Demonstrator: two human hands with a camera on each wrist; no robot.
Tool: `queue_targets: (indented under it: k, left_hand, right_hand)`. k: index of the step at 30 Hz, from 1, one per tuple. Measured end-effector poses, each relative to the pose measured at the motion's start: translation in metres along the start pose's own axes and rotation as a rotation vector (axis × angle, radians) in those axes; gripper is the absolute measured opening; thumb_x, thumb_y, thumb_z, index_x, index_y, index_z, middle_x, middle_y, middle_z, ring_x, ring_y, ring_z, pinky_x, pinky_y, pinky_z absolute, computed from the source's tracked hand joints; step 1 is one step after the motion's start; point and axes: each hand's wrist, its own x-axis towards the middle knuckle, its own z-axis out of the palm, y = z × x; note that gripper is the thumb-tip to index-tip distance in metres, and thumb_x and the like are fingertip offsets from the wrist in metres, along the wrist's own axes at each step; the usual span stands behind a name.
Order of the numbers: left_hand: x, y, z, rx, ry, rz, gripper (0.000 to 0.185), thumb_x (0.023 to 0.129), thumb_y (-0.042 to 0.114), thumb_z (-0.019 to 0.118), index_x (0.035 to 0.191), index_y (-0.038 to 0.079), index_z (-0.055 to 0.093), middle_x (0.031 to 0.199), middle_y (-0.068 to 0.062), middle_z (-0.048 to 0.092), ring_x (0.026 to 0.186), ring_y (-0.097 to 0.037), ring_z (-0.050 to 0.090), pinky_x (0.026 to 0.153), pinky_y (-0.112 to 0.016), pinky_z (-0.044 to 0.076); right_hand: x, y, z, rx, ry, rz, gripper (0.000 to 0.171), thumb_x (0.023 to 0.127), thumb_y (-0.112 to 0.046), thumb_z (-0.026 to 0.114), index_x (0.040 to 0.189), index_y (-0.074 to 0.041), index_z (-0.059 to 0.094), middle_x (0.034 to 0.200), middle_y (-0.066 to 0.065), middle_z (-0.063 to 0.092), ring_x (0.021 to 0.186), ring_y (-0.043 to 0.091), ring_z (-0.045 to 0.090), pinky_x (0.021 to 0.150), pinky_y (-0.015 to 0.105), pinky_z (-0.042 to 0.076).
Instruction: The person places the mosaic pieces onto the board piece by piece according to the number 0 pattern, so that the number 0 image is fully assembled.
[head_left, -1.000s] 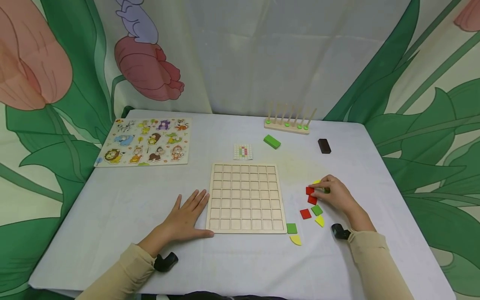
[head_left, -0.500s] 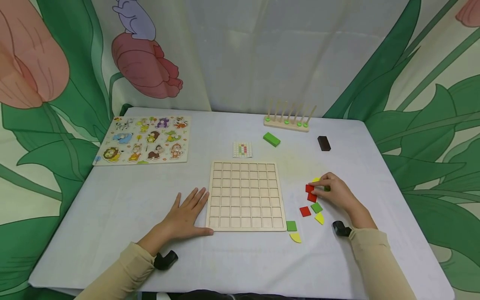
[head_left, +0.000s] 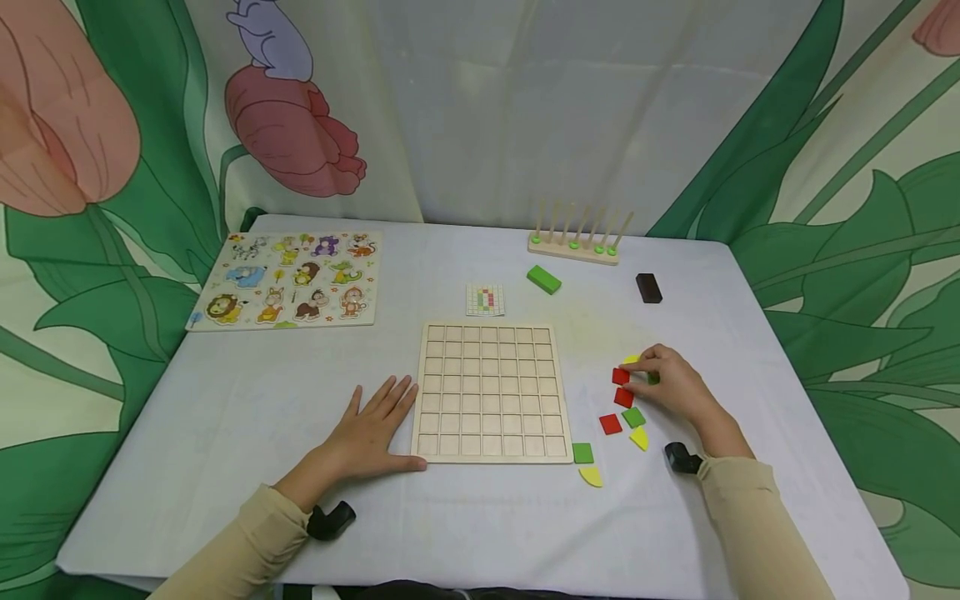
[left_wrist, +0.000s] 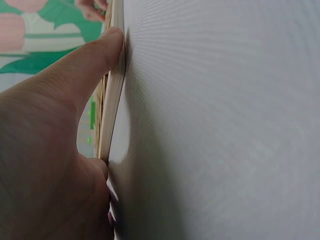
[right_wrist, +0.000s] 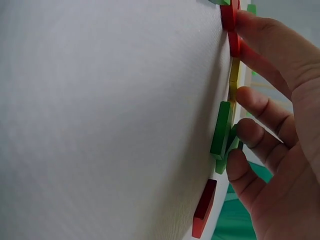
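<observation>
My left hand (head_left: 366, 440) lies spread on the table, its fingertips and thumb along the left edge of a wooden grid board (head_left: 491, 383). In the left wrist view the thumb (left_wrist: 107, 50) rests against the board's side. My right hand (head_left: 675, 387) is over the loose pieces right of the board. Its thumb and index finger pinch a red square tile (head_left: 621, 376) at opposite edges. Another red tile (head_left: 623, 398) lies right beside the thumb. Under the bent other fingers, green tiles (right_wrist: 221, 131) lie close by, and a yellow piece (right_wrist: 234, 72) shows near the index finger.
Near the board's right edge lie another red tile (head_left: 611, 424), green tiles (head_left: 582, 453) and yellow quarter-round pieces (head_left: 591, 477). Behind the board are a pattern card (head_left: 485, 300), green block (head_left: 543, 279), peg rack (head_left: 573, 247), dark block (head_left: 648, 288) and animal puzzle (head_left: 288, 282).
The two red tiles by my right thumb have come slightly apart, the nearer one shifting a little toward me. My left hand keeps its place at the board.
</observation>
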Motion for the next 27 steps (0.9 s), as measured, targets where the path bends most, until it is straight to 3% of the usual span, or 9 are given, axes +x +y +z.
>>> queue_targets:
  k: [9,15,19,23,27]
  left_hand:
    - [0.0,0.001,0.0,0.001,0.005,0.003,0.11,0.073,0.076,0.055,0.152,0.012,0.014,0.161,-0.006,0.01,0.149,-0.03,0.007,0.111,-0.067,0.005]
    - [0.0,0.002,0.0,0.003,0.006,0.006,0.11,0.073,0.076,0.055,0.152,0.012,0.015,0.16,-0.007,0.011,0.148,-0.03,0.008,0.111,-0.067,0.006]
    - [0.0,0.002,0.0,0.008,0.004,0.004,0.109,0.073,0.076,0.055,0.152,0.012,0.015,0.161,-0.006,0.011,0.148,-0.031,0.008,0.111,-0.067,0.006]
    - [0.0,0.002,0.0,0.007,0.0,-0.002,0.109,0.073,0.075,0.056,0.152,0.012,0.015,0.161,-0.006,0.01,0.148,-0.031,0.007,0.111,-0.067,0.005]
    - [0.0,0.002,0.0,0.008,0.007,0.0,0.109,0.073,0.075,0.056,0.152,0.012,0.015,0.161,-0.006,0.011,0.148,-0.031,0.008,0.111,-0.067,0.005]
  right_hand:
    - [0.002,-0.002,0.002,-0.002,0.015,0.011,0.035,0.079,-0.02,0.076,0.11,-0.005,0.071,0.105,0.013,0.051,0.099,0.029,0.046,0.085,0.043,0.045]
    - [0.003,-0.01,-0.002,0.018,0.067,0.0,0.032,0.079,-0.02,0.076,0.107,-0.005,0.072,0.103,0.013,0.05,0.094,0.027,0.045,0.076,0.035,0.042]
    - [0.008,-0.032,-0.01,0.036,0.127,-0.019,0.031,0.079,-0.018,0.076,0.108,-0.006,0.072,0.104,0.014,0.05,0.095,0.027,0.045,0.076,0.035,0.041]
    - [0.022,-0.067,-0.018,0.039,0.181,-0.111,0.032,0.079,-0.017,0.076,0.108,-0.007,0.072,0.106,0.014,0.052,0.097,0.028,0.047,0.078,0.04,0.044]
    - [0.04,-0.104,-0.018,0.059,0.179,-0.206,0.032,0.078,-0.019,0.077,0.108,-0.008,0.072,0.104,0.012,0.052,0.094,0.025,0.048,0.074,0.037,0.042]
